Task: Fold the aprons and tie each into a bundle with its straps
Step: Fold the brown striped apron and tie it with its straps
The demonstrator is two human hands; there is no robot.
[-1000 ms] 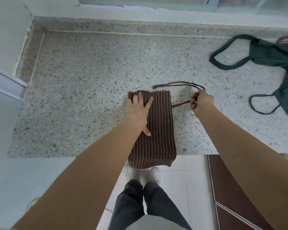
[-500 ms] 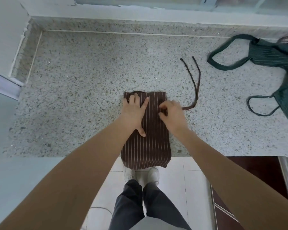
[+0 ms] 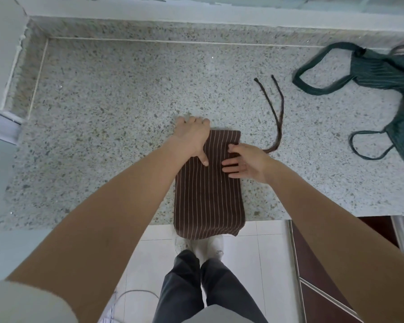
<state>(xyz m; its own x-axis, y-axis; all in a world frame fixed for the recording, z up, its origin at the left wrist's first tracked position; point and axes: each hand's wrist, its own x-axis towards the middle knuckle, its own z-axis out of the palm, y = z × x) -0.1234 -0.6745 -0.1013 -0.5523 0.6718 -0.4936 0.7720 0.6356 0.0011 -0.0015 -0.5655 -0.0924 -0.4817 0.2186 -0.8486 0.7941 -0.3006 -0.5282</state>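
Observation:
A brown striped apron (image 3: pixel 208 194) lies folded into a long narrow strip on the speckled stone counter (image 3: pixel 114 113), its near end hanging over the front edge. My left hand (image 3: pixel 191 136) covers its far left corner, fingers curled over the far edge and thumb lying on the fabric. My right hand (image 3: pixel 245 163) rests flat on the strip's right side with straight fingers pointing left. Two brown straps (image 3: pixel 278 113) run from behind that hand and lie loose on the counter, pointing away. A green striped apron (image 3: pixel 383 73) sits unfolded at the far right.
The green apron's neck loop (image 3: pixel 313 82) and a thin strap loop (image 3: pixel 364 145) spread over the right of the counter. A raised stone ledge (image 3: pixel 173 29) borders the back. A dark red cabinet door (image 3: pixel 324 264) stands below on the right, by my feet on white tiles.
My left hand slid up from the middle of the strip to its far left corner. My right hand shifted slightly right and flattened on the fabric. The straps lie as before.

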